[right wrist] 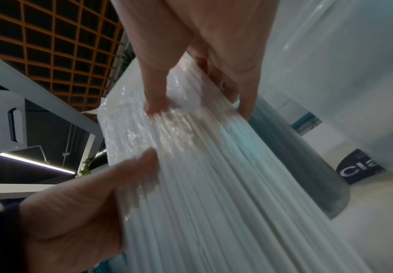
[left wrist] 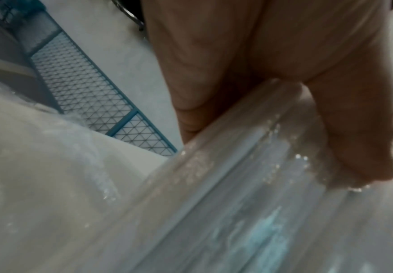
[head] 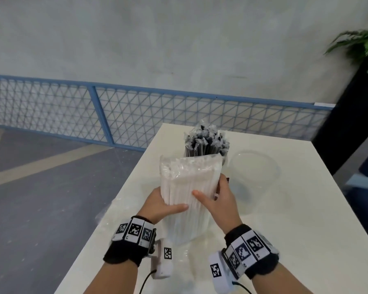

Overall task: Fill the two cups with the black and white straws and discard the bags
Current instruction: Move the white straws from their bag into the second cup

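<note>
A clear bag of white straws (head: 189, 181) stands upright and slightly tilted over the white table (head: 295, 230). My left hand (head: 164, 203) grips its left side, thumb across the front. On its right side my right hand (head: 218, 197) grips it, thumb in front and fingers behind. Close up, the left hand (left wrist: 284, 83) wraps the bag (left wrist: 237, 203), and the right hand (right wrist: 202, 55) clasps the straw bundle (right wrist: 226, 184). Behind the bag, wrapped black straws (head: 206, 143) stand bunched in a cup that is mostly hidden. An empty clear cup (head: 255, 168) stands to their right.
Crumpled clear plastic (head: 106, 213) lies at the table's left edge beside my left wrist. The table's left edge drops to a grey floor with a blue mesh fence (head: 136, 115) beyond. A dark planter with a green plant (head: 361, 45) stands at the far right.
</note>
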Available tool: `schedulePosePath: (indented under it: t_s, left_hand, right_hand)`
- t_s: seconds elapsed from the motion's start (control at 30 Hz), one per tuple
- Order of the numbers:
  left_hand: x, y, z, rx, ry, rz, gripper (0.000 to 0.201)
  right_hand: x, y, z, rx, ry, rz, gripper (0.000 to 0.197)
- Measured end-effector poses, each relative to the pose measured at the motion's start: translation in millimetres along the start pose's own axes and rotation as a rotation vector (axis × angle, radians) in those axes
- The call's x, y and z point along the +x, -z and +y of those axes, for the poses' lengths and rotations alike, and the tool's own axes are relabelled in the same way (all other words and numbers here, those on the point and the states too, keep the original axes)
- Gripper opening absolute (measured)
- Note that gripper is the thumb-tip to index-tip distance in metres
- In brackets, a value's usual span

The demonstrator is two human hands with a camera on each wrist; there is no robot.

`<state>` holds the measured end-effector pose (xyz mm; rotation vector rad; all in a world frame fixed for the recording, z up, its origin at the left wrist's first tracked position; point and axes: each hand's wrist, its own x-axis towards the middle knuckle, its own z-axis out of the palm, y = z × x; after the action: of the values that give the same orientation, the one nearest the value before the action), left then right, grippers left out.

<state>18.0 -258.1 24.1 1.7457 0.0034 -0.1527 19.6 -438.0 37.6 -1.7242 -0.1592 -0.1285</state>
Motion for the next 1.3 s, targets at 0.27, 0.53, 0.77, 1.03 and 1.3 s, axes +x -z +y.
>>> schedulePosePath:
  t_s: [0.27,0.53,0.77,1.03,1.3]
  left_hand:
    - [13.1,11.2,-14.8,0.066,-0.040,-0.082,0.078]
    - [22.1,4.4,15.3,-0.050,-0.147,0.008,0.058]
    - [25.9,-2.0,17.5,-0.087,-0.162,0.041,0.056]
    - [20.9,-12.9,13.7,-0.065,-0.170,0.069,0.061]
    - [20.6,-18.0,16.9,-0.024,-0.167,0.100,0.060]
  right_hand:
    - [4.3,-2.8,-3.9,-0.188,0.116,0.215,0.071]
    - [11.4,1.4,-10.8,-0.119,0.175,0.238,0.060]
    - [7.1,5.5,-14.6,0.043,0.135,0.243,0.046]
    - [-0.5,9.0,-17.5,-0.011,0.188,0.215,0.055]
    - [8.5,10.6,-27.2,-0.051,0.190,0.204,0.038]
